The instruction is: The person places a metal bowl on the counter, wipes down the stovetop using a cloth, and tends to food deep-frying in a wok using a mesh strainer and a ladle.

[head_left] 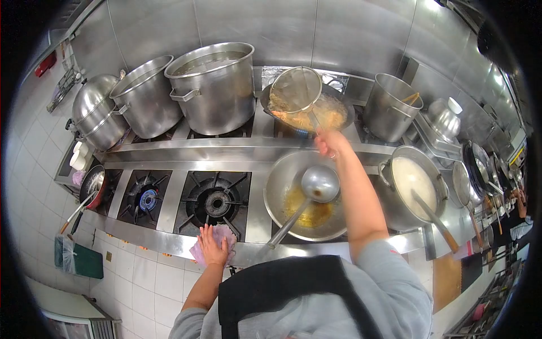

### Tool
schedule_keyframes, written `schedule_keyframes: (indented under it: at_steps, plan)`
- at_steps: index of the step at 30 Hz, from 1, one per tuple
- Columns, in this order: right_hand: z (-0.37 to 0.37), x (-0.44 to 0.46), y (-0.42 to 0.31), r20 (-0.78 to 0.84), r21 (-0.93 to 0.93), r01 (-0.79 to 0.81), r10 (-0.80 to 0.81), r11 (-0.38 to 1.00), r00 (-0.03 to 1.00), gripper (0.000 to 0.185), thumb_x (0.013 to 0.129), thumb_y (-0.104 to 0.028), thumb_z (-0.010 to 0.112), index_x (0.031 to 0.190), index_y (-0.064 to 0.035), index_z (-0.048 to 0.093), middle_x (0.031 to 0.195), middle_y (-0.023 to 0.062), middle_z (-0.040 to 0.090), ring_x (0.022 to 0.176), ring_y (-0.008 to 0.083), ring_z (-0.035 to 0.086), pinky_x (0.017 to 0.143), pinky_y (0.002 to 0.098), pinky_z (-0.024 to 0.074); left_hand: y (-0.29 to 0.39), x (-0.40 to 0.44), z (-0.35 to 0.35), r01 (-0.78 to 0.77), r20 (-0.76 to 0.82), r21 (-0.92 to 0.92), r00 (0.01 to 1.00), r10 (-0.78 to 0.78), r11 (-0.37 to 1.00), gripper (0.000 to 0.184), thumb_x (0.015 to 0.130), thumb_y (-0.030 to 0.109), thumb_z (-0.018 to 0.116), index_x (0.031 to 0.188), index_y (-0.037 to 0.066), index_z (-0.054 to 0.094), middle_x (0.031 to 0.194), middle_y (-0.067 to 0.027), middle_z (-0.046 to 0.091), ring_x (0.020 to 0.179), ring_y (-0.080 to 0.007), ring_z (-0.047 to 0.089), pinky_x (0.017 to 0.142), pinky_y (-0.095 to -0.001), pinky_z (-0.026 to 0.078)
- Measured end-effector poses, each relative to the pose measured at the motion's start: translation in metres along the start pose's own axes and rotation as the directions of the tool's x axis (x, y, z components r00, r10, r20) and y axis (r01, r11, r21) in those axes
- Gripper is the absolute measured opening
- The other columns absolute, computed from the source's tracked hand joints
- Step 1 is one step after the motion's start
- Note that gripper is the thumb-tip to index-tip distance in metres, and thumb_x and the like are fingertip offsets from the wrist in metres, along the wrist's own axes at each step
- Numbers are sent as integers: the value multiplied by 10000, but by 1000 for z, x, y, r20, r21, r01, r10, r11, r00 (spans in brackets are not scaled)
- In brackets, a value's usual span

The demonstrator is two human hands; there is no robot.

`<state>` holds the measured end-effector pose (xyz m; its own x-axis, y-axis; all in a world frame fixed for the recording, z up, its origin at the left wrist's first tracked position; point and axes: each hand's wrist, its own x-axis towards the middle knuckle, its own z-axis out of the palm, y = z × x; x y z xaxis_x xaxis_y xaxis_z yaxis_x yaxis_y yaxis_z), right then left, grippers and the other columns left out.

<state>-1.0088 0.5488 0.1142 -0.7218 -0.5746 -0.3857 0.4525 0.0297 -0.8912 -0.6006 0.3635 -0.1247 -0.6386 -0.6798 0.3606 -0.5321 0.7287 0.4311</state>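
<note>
Stove [173, 198] with pots [223, 101] and wok [278, 183] around strainer [296, 89]

Grey short-sleeved shirt [398, 294] beneath a broad black strap [282, 276].

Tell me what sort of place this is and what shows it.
Most likely a commercial kitchen, perhaps a restaurant's: there is a long steel range with several burners, large stockpots along its back, and a wide mesh strainer in the right hand.
</note>
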Motion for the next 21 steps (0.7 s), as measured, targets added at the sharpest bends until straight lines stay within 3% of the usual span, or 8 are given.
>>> schedule_keyframes:
  at_steps: [2,8,15,17,19,21]
  plan:
    - [-5,3,1,79,143,-38,27,989,997,230,865,21,367,1027,-141,385,629,2,441,417,49,346,324,185,259,-2,-1,3,-1,-12,1,1000,1,1000,610,798,259,578,1315,21,360,1405,-157,338,1358,-322,219,1108,-486,131]
    - [-16,-12,7,208,306,-46,-19,951,978,237,887,8,393,1081,-128,396,639,-7,448,437,36,359,330,166,298,-2,-1,3,16,-14,13,1000,-16,1000,614,791,256,582,1318,34,361,1410,-138,337,1361,-305,218,1112,-477,134]
    - [-35,-60,8,139,368,77,-137,927,981,292,862,26,427,1116,-115,394,647,9,461,438,44,362,336,172,289,-4,-2,7,13,-20,10,1000,-13,1000,607,791,236,585,1319,34,366,1412,-143,333,1362,-303,214,1114,-471,132]
    - [-38,-78,10,26,270,134,-147,953,989,348,843,38,431,1156,-108,387,654,17,465,436,54,361,343,186,279,-4,-2,7,2,-10,1,1000,-2,1000,597,795,224,583,1323,46,368,1413,-144,331,1363,-300,213,1111,-482,127]
    - [-44,-88,14,2,294,135,-142,946,990,388,826,46,419,1182,-103,381,656,22,466,435,61,363,349,195,273,3,0,6,-3,-9,-5,1000,3,1000,589,800,213,581,1327,59,370,1415,-145,329,1364,-297,212,1108,-493,122]
    - [-55,-95,21,22,303,153,-168,940,986,417,817,50,403,1205,-101,374,662,27,466,435,61,363,349,195,277,28,5,-5,-66,131,333,991,23,941,585,803,190,582,1339,92,369,1434,-143,302,1377,-297,181,1100,-510,115]
